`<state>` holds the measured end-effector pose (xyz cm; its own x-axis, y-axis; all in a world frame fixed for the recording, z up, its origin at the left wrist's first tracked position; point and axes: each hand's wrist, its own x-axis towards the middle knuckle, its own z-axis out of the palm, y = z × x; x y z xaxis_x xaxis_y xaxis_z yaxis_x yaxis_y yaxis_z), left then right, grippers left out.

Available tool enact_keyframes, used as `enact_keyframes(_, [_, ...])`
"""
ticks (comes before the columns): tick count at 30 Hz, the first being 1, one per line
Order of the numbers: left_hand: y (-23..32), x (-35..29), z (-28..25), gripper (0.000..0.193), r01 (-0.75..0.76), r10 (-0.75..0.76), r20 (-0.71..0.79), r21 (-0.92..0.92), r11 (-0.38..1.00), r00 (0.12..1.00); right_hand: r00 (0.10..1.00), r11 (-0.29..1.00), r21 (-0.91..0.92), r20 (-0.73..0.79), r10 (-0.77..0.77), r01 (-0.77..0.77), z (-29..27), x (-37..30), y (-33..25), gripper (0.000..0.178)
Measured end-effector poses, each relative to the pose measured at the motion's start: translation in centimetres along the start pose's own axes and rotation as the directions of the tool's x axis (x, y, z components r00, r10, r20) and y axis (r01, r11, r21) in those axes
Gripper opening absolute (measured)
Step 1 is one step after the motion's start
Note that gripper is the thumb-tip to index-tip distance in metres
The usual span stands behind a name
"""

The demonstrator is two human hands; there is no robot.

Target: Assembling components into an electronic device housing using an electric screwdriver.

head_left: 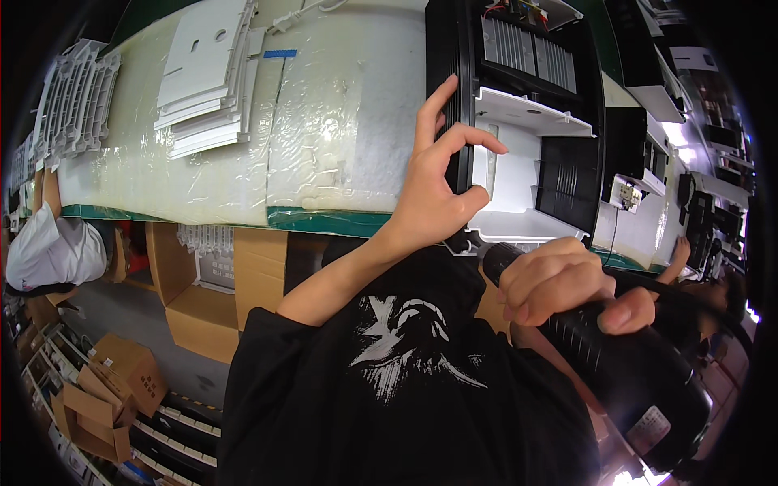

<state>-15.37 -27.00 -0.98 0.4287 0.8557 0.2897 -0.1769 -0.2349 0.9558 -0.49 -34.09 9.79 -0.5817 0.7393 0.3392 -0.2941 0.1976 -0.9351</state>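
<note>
My left hand (pixel 442 178) lies at the left wall of a black appliance housing (pixel 460 89). Its fingers are spread apart, with one along the outside and the forefinger and thumb curving over the edge. Inside the housing is a white compartment (pixel 515 162), with grey ribbed metal (pixel 531 57) beyond it. My right hand (pixel 559 283) is wrapped around a thick black power screwdriver (pixel 648 389) with a cord. The tool's front end points at the near left corner of the housing; whether it touches a screw I cannot make out.
A stack of white plastic panels (pixel 207 81) and several white slatted parts (pixel 77 101) lie on the film-covered bench (pixel 324 121). An open cardboard box (pixel 203 312) stands below its near edge. One person (pixel 61 251) is at left, another person's hand (pixel 681 251) at right. More black housings (pixel 628 146) stand rightward.
</note>
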Motion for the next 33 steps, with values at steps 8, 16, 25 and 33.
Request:
enact_keyframes(8, [0.0,0.3,-0.5,0.038,-0.013,0.012,0.027,0.025,1.000,1.000,0.563,0.802,-0.429,-0.571,-0.598,0.417,3.6,-0.1,-3.1,0.061])
enact_keyframes(16, [-0.1,0.7,-1.5,0.035,0.021,-0.025,0.076,0.052,0.998,0.997,0.191,0.738,-0.237,-0.875,-0.445,0.632,2.3,-13.6,-14.1,0.040])
enact_keyframes(25, [0.1,1.0,-0.7,0.039,0.000,-0.006,0.093,0.064,0.998,0.996,-0.286,0.946,-0.306,-0.902,-0.324,-0.106,-5.9,-29.7,-11.4,0.028])
enact_keyframes(33, [0.1,0.3,-1.9,0.046,0.046,-0.061,0.087,0.170,0.984,0.994,-0.534,0.801,-0.223,-0.643,-0.550,-0.556,-18.0,-36.0,0.2,0.067])
